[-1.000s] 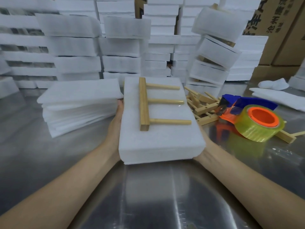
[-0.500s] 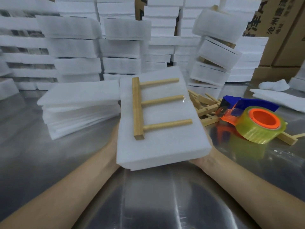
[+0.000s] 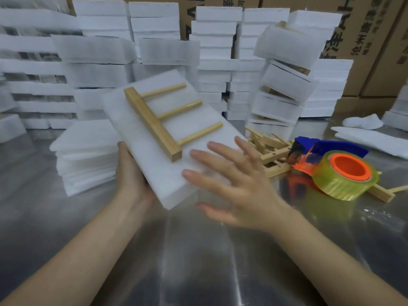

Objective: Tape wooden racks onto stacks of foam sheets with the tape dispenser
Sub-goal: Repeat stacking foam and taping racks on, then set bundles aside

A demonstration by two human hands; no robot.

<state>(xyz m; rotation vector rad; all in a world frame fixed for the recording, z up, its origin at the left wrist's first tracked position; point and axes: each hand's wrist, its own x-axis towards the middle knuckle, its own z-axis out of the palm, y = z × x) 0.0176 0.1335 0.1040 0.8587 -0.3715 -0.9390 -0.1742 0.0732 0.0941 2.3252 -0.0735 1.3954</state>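
A white stack of foam sheets point(image 3: 154, 155) is lifted off the table and turned counter-clockwise, with a wooden rack point(image 3: 159, 121) of three pegs lying on top. My left hand point(image 3: 130, 173) grips the stack from its left side and underneath. My right hand point(image 3: 234, 184) hovers with fingers spread straight over the stack's near right corner, blurred, holding nothing. The tape dispenser point(image 3: 331, 164), blue and orange with a yellowish tape roll, lies on the table to the right.
Loose foam sheets point(image 3: 86, 155) are piled at the left. Several wooden racks point(image 3: 271, 149) lie heaped beside the dispenser. Wrapped foam bundles point(image 3: 284, 85) are stacked high along the back, cardboard boxes point(image 3: 362, 29) behind them. The table point(image 3: 198, 261) is shiny metal.
The foam stack with its rack rose and rotated counter-clockwise. My right hand let go of the stack's right side and now spreads open above its near corner; my left hand keeps holding it.
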